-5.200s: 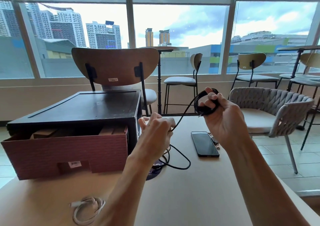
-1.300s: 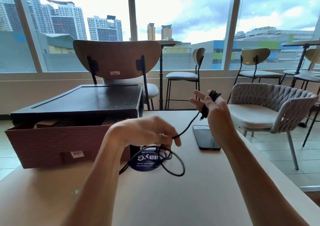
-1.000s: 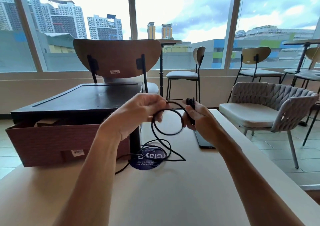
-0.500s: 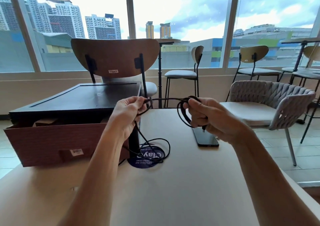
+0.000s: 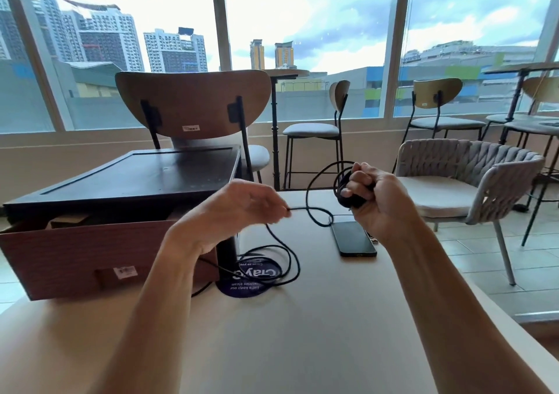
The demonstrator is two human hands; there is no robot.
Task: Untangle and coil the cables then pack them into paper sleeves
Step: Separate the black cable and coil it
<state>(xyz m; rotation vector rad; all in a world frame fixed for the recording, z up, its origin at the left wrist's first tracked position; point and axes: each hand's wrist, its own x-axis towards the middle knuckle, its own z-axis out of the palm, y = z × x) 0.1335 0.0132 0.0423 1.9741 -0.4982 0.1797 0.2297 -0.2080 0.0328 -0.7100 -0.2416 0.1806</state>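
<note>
A thin black cable (image 5: 313, 215) runs between my two hands above the beige table (image 5: 302, 333). My right hand (image 5: 373, 200) grips a small bundle of coiled loops of it, fingers curled round them. My left hand (image 5: 242, 209) pinches the free length lower and to the left. From there the cable drops to the table and lies in loose loops (image 5: 284, 268) over a round blue sticker (image 5: 249, 277). Brown paper pieces (image 5: 65, 221) show inside the open box.
A reddish-brown cardboard box (image 5: 75, 257) with a black tray (image 5: 136, 178) on top stands at the table's left. A black phone (image 5: 352, 239) lies under my right hand. A wooden chair (image 5: 193, 103) stands behind the table, a woven grey chair (image 5: 472, 178) to its right.
My left hand has dropped away from my right and now pinches the cable lower down. My right hand holds the coil a little further right, with one more loop hanging from it.
</note>
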